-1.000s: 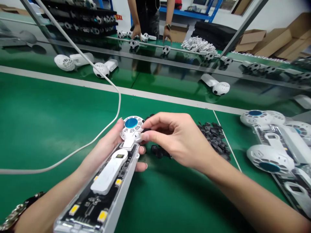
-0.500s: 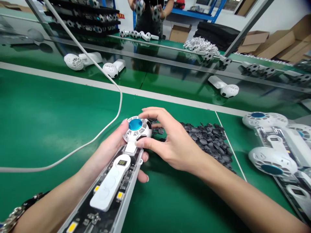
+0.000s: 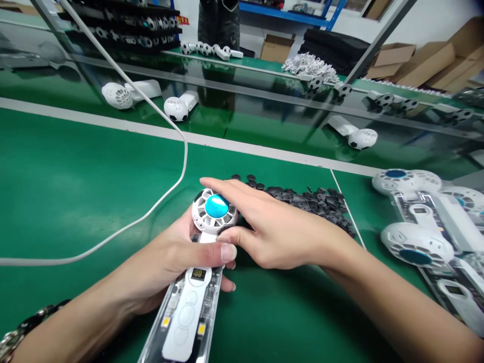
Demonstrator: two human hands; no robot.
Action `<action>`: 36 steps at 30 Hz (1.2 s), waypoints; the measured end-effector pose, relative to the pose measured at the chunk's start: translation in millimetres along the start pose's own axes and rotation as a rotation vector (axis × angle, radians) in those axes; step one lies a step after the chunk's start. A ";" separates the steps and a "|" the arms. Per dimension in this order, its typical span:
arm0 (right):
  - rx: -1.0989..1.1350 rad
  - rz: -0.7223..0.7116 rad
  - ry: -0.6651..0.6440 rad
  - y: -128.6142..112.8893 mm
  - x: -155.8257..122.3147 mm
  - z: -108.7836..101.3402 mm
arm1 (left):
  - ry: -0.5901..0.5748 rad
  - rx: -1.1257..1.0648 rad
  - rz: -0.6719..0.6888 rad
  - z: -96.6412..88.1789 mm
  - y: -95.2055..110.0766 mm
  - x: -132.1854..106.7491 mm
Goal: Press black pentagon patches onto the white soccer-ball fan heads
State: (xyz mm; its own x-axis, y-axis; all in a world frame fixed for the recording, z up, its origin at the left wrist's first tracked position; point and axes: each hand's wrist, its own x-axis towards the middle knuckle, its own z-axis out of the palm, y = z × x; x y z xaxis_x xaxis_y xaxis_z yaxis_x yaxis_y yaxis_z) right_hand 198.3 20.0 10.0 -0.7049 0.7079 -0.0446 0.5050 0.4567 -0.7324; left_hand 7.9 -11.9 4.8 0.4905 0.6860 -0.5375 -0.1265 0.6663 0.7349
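Note:
A white handheld fan [image 3: 187,307] points away from me, its see-through handle showing a small lit display and circuit parts. Its round head has a spoked grille with a shiny blue disc in the middle. My left hand [image 3: 177,247] is closed round the neck and upper handle, the thumb lying across the front below the head. Curved against the right side of the head is my right hand [image 3: 264,222], its fingers over the far rim and its thumb near the neck. What its fingertips touch is hidden. Beyond it lies a pile of small dark plastic pieces [image 3: 321,204].
More fans [image 3: 416,244] lie stacked at the right. A white cable [image 3: 159,204] loops across the green table [image 3: 75,166] on the left. Behind a pale strip rest several football-patterned fans [image 3: 177,108]. A person [image 3: 219,25] stands across the table, near black trays [image 3: 121,40].
The fan has turned more upright in view, its head tilting toward me. My left thumb has shifted from the head's side to across the neck. The person opposite no longer shows hands.

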 end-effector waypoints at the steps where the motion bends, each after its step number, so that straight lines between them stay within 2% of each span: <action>1: 0.013 -0.006 0.002 1.0 0.7 -0.5 | 0.005 0.006 0.000 -0.7 -1.1 0.7; 6: 0.047 -0.069 0.045 6.0 1.4 1.7 | 0.018 0.019 0.039 -5.4 -8.1 7.5; 12: -0.082 -0.091 0.126 7.0 0.9 14.0 | 0.048 0.098 0.137 -11.3 -14.2 11.4; 16: -0.201 -0.134 0.186 5.8 2.9 20.0 | 0.077 0.126 0.148 -15.0 -15.9 13.4; 22: -0.365 -0.076 0.173 0.0 4.8 20.9 | 0.064 0.121 0.085 -18.3 -19.1 15.9; 26: -0.199 -0.077 0.206 -1.3 4.2 18.0 | 0.073 0.158 0.094 -17.3 -17.8 14.3; 30: 0.040 -0.236 0.285 10.2 0.5 -4.8 | 0.167 0.003 0.028 -9.5 -6.0 13.4; 31: 0.068 -0.226 0.322 16.2 -1.4 -13.2 | 0.198 -0.057 0.018 -8.0 -2.7 13.5; 32: 0.051 -0.154 0.363 23.1 -3.4 -21.6 | 0.231 -0.114 0.018 -7.4 0.1 13.7; 34: -0.087 0.092 0.406 37.9 -7.3 -34.9 | 0.295 -0.185 0.061 -9.6 3.0 14.3; 36: -0.246 0.264 0.363 49.9 -9.1 -40.1 | 0.298 -0.192 0.113 -14.9 2.8 14.8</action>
State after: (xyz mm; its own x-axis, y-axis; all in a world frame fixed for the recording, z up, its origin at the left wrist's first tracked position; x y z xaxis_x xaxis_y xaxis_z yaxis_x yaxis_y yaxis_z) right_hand 249.9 58.0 1.1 -0.3411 0.9378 0.0640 0.7759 0.3193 -0.5441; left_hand 2.0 4.5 -7.2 0.1948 0.7947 -0.5749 -0.3388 0.6045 0.7209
